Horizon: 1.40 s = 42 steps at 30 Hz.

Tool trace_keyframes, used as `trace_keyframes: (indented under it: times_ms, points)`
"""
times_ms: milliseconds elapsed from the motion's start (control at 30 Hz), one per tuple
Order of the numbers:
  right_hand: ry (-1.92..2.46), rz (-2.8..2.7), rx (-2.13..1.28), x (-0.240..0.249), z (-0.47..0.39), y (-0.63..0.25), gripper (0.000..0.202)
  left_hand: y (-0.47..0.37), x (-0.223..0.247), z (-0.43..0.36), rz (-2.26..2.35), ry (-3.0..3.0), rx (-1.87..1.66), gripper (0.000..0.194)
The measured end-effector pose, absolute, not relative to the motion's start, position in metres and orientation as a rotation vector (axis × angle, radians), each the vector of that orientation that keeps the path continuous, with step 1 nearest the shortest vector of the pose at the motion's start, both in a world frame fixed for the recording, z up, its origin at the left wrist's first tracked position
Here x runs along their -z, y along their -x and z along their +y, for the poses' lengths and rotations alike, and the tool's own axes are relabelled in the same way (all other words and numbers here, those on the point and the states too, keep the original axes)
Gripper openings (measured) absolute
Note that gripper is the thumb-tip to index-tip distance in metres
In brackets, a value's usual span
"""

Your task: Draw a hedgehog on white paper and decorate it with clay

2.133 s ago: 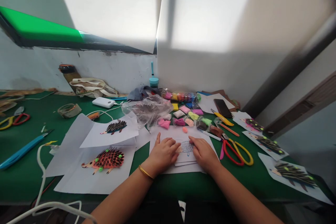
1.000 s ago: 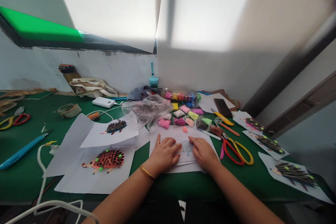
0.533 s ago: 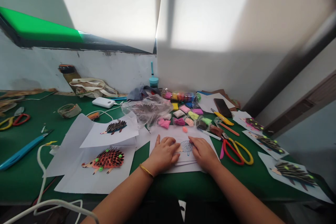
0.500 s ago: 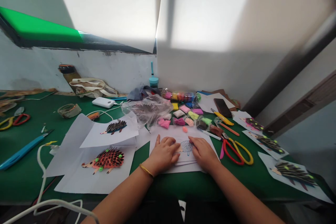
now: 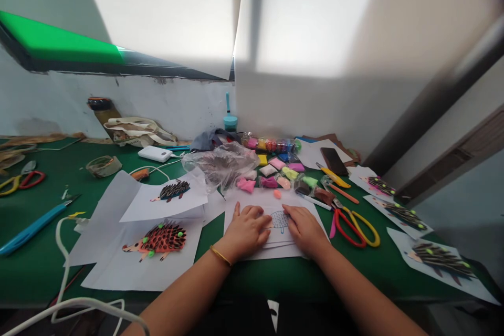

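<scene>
White paper (image 5: 255, 252) lies in front of me, with a blue hedgehog outline (image 5: 281, 220) drawn on it. My left hand (image 5: 246, 228) rests on the sheet left of the outline, fingers apart and covering its head end. At the outline's right edge lies my right hand (image 5: 306, 228), palm down, fingers stretched along the paper, with nothing visible in it. A small ball of orange-pink clay (image 5: 277, 195) sits just beyond the hands. Several packets of coloured clay, among them a magenta packet (image 5: 269, 182), lie behind the paper.
Left are papers with a finished red clay hedgehog (image 5: 165, 239) and a dark one (image 5: 173, 190). Scissors (image 5: 356, 228), a white marker (image 5: 315, 201) and a yellow cutter (image 5: 336, 178) lie right. More hedgehog sheets (image 5: 444, 262) line the right edge. A white cable (image 5: 61, 257) runs at left.
</scene>
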State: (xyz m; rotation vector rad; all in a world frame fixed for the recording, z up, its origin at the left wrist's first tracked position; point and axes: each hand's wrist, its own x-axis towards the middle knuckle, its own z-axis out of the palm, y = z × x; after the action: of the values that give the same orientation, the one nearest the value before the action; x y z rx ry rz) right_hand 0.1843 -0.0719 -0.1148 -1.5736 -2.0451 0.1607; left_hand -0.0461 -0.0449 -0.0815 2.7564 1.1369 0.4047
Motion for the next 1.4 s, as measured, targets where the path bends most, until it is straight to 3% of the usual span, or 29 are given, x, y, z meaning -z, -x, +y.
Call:
trace_keyframes:
  times_ms: [167,333,700,933,1133,1400]
  points:
    - [1.570,-2.048,-0.157,0.114,-0.072,-0.184,0.044,0.049,0.079,-0.045,1.104,-2.733,-0.459,0.042]
    - [1.553,-2.048,-0.127,0.113,-0.072,-0.184,0.045,0.050,0.078,-0.044,1.028,-2.771,-0.548,0.028]
    - [1.550,-2.045,-0.103,0.111,-0.073,-0.182,0.044,0.049,0.077,-0.044,0.948,-2.770,-0.513,0.031]
    - [1.547,-2.066,-0.063,0.108,-0.075,-0.181,0.045,0.049,0.084,-0.039,1.023,-2.755,-0.467,0.051]
    - [1.552,-2.087,-0.039,0.107,-0.076,-0.180,0.046,0.052,0.077,-0.047,1.093,-2.806,-0.405,0.040]
    - [1.273,-2.247,-0.052,0.090,-0.090,-0.170,0.032,0.051,0.081,-0.052,1.021,-2.753,-0.456,0.044]
